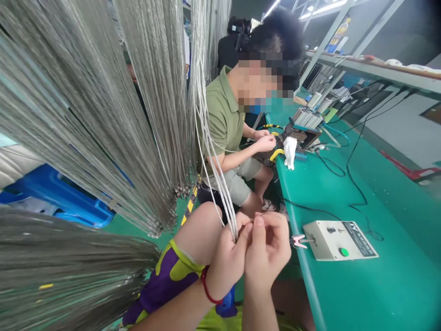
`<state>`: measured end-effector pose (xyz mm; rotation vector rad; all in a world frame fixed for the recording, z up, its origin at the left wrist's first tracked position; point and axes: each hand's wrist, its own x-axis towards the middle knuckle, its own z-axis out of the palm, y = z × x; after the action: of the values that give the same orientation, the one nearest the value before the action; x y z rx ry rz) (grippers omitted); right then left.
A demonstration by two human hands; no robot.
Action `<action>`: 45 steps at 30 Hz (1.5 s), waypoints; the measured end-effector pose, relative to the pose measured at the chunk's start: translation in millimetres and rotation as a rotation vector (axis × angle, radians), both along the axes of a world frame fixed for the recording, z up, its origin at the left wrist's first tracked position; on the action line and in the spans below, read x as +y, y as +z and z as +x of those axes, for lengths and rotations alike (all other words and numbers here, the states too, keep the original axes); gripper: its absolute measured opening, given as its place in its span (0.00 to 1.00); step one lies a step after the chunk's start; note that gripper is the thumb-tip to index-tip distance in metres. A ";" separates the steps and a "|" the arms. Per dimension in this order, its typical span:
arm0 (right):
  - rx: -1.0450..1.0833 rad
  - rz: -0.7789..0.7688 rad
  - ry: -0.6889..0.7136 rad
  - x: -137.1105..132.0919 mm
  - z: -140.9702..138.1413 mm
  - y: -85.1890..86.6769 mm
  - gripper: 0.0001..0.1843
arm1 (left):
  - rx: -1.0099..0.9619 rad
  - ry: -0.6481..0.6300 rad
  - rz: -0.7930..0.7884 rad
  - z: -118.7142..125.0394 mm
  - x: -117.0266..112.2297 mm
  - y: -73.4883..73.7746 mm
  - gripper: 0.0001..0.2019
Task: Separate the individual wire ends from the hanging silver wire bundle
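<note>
Identified as workshop from dense hanging cables (155, 78), long green surface (347, 294), control box (325, 243) with green button (343, 252), metal machine (308, 120), strip lights (323, 9).

To the right of the fingers (259, 225), a green bench (406, 285) is shown, overhung farther off by a shelf (386, 71); green floor (122, 226) is exposed leftward.

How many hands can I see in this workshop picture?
4: the camera wearer's left hand, holding silvery strands, and right hand beside it; a co-worker's nearer hand and farther hand, together by the metal machine. More may be hidden behind the hanging bundles.
</note>
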<state>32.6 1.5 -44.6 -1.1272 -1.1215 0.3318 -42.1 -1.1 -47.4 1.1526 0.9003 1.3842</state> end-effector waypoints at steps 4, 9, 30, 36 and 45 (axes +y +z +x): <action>-0.288 0.258 -0.223 -2.9 -0.9 -7.4 0.08 | 0.025 -0.058 0.002 -5.3 -3.7 0.3 0.14; 0.234 -0.077 0.026 5.7 1.7 -12.3 0.07 | 0.045 -0.078 -0.047 -2.6 -4.3 -4.1 0.19; 0.383 -0.168 0.533 31.5 34.2 4.0 0.09 | -0.550 -0.250 -0.289 0.3 5.3 -0.5 0.16; 0.360 -0.219 0.546 17.0 28.9 -5.3 0.04 | -0.607 -0.316 -0.318 -3.4 6.7 3.8 0.18; -0.128 0.229 0.021 10.1 7.7 -17.1 0.07 | -0.469 -0.333 -0.348 -9.5 11.6 7.8 0.18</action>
<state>40.3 11.7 -61.6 -0.9443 -1.2512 0.1443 -51.6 10.5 -39.6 0.6367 0.5507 1.1020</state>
